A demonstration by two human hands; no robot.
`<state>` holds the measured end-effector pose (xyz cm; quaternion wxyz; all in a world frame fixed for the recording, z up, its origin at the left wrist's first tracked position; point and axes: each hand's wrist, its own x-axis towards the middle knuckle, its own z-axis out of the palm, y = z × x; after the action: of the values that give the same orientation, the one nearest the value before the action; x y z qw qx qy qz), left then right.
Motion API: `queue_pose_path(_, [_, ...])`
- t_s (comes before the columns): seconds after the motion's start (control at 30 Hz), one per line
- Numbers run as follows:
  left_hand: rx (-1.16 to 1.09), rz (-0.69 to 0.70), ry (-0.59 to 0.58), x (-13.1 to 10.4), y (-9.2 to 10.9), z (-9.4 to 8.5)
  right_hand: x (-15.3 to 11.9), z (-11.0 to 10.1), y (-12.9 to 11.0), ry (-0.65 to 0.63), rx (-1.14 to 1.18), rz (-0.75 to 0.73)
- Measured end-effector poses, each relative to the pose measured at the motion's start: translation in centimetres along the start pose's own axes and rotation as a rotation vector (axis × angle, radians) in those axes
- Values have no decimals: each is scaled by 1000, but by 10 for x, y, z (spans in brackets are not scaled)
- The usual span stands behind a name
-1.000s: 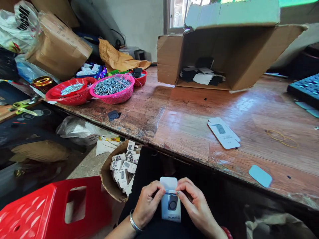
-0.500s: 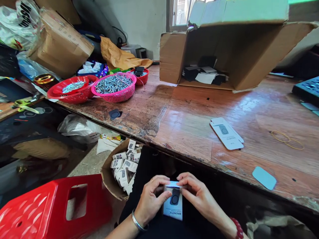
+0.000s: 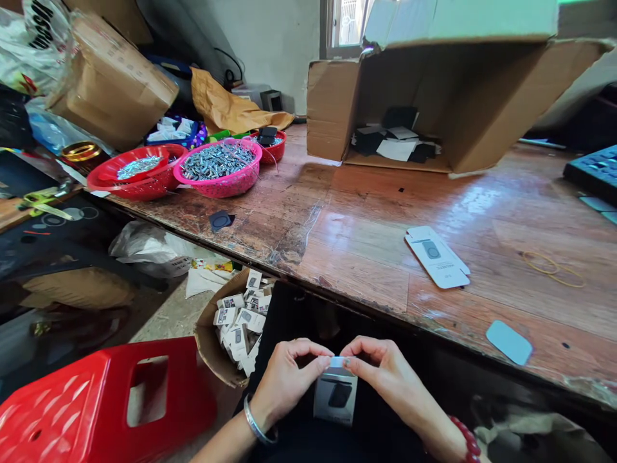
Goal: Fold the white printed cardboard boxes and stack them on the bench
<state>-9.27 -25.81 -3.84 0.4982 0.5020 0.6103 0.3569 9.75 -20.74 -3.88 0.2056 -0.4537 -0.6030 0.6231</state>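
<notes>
Over my lap, a small white printed box hangs between my two hands, with a dark device pictured on its front. My left hand pinches the left side of the top flap between thumb and fingers. On the flap's right side, my right hand pinches in the same way. The fingertips of both hands nearly meet at the top edge. A flattened white carton with similar print lies on the table beyond, and a light blue rounded card rests near the table edge.
A carton full of small white boxes stands left of my legs, beside a red stool. On the table are a pink basket of metal parts, red baskets, a large open cardboard box and rubber bands.
My fingers have shifted to the top of the small box, and both thumbs now press on its flap. The box front tilts differently and its lettering is harder to see.
</notes>
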Motion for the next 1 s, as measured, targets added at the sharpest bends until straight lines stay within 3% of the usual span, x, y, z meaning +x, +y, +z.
queue_pose_path(0.23, [6,245,-68,-6,-21,-3,-8,2,7,10,-39,-120])
queue_pose_path(0.37, [54,332,-9,-11,-31,0,-15,6,14,27,-39,-165])
queue_pose_path(0.53, [8,264,73,-14,-38,9,-19,11,27,90,68,-203])
queue_pose_path(0.77, [-142,216,-8,-12,-47,18,-18,13,36,96,23,-318])
queue_pose_path(0.9, [-120,147,1,-11,-46,21,-17,17,37,97,-15,-340])
queue_pose_path(1.0, [-79,63,44,-12,-48,26,-12,27,45,179,-32,-352])
